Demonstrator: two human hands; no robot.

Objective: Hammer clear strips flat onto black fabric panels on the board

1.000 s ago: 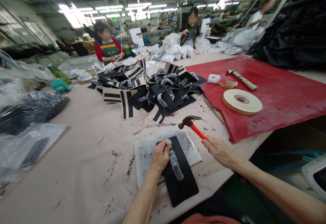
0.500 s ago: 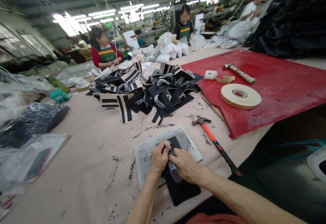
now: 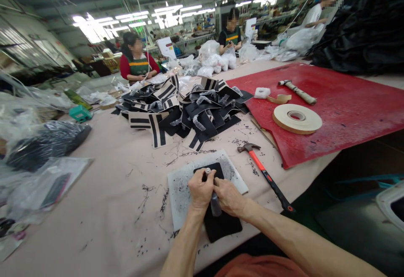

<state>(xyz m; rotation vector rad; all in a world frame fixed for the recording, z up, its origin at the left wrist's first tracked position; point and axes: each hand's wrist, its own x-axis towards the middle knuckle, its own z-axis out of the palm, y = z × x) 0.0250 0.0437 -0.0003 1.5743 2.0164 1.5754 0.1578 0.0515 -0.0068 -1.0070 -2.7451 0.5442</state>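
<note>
Two bare hands meet over a black panel point(image 3: 222, 228), just touching or nearly so. Thumb and fingers of the left hand point(image 3: 201, 188) pinch a metal rod point(image 3: 208, 170), its round pale end showing above the grip. Beside it, the right hand point(image 3: 229, 195) has its fingers curled inward, close to a plastic-wrapped strap point(image 3: 216, 205) on the panel; the knuckles hide its fingertips, so I cannot tell what, if anything, they pinch. Far and middle parts of the panel lie on a pale board point(image 3: 179, 193) speckled with dark bits, while its near end reaches past the board toward the person.

To the right of the board, a claw hammer point(image 3: 261, 170) lies on the table point(image 3: 110, 201), its orange and black handle slanting back to the table's edge. Loose threads and black crumbs are scattered around the board. Beyond it sits a heap of similar panels point(image 3: 202, 117), some showing pale backs with dark stripes.

On the right, a red sheet point(image 3: 347, 113) carries a wide roll of tape point(image 3: 296, 117), a curled tan strip point(image 3: 279, 99), a small white roll point(image 3: 262, 93) and a second hammer point(image 3: 298, 92) with a wrapped handle. A teal box point(image 3: 80, 113) and plastic bags point(image 3: 47, 142) lie to the left. Three other people are farther back, two wearing green aprons.
</note>
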